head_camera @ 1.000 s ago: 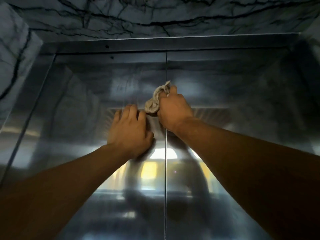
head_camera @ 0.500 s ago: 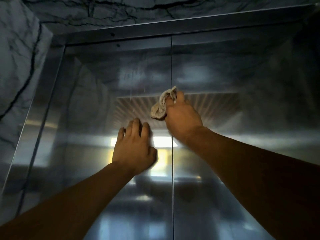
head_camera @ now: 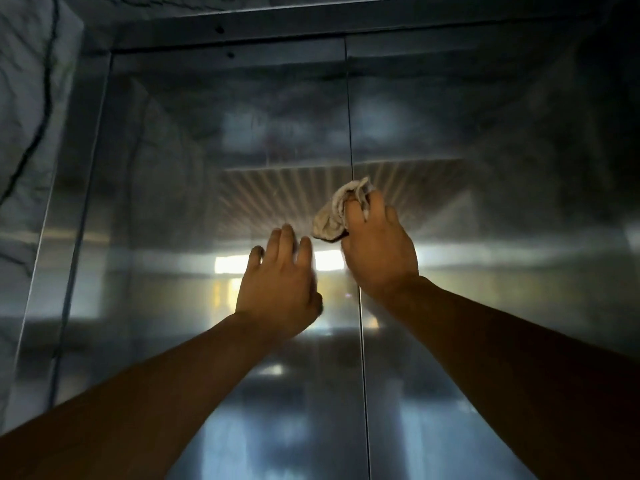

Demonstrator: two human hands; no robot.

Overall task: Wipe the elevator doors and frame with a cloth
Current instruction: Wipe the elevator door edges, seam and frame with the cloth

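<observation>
Two shut stainless-steel elevator doors fill the view, the left door (head_camera: 194, 209) and the right door (head_camera: 502, 209), meeting at a thin centre seam. My right hand (head_camera: 379, 252) is shut on a crumpled beige cloth (head_camera: 334, 216) and presses it against the seam, just below the reflected ceiling grille. My left hand (head_camera: 278, 284) lies flat on the left door, fingers spread, holding nothing, a little lower and to the left of the cloth. The steel frame (head_camera: 86, 174) runs up the left side and across the top.
Grey marble wall with dark veins (head_camera: 24, 116) borders the frame on the left and above. The doors reflect bright lights and a corridor behind me. The right side of the frame is dark and hard to make out.
Both hands have slid down the doors along the centre seam, the cloth still in my right hand. The view has tilted down, so the top frame sits higher.
</observation>
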